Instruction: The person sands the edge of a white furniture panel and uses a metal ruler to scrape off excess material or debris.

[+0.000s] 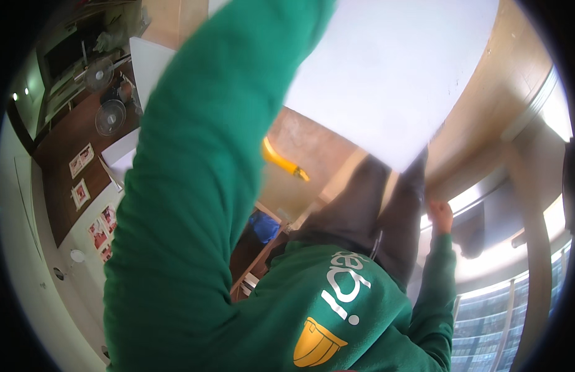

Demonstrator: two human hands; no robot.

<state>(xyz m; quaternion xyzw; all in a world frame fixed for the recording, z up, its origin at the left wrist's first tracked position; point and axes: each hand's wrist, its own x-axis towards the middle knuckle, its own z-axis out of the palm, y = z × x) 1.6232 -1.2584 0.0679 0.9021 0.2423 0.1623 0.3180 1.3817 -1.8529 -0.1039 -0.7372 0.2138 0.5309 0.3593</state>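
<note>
My left arm (194, 136), in a green sleeve, stretches up across the view and past the top edge. My left hand is out of sight. Down at the right, beside my dark trousers (352, 198), my right hand (441, 216) shows small, its fingers curled closed. Whether anything is inside it is hidden. A large white board or sheet (393, 68) lies over the wooden surface in front of me, one corner pointing toward my legs. Just right of my left sleeve lies a yellow tool with a long handle and narrow tip (281, 160); the sleeve covers one end.
A blue bundle (264, 227) sits in a wooden shelf (256, 263) low beside me. To the left are two fans (110, 117) and framed pictures (81, 160) on a brown surface. A wooden post (535, 248) and windows (486, 322) stand at the right.
</note>
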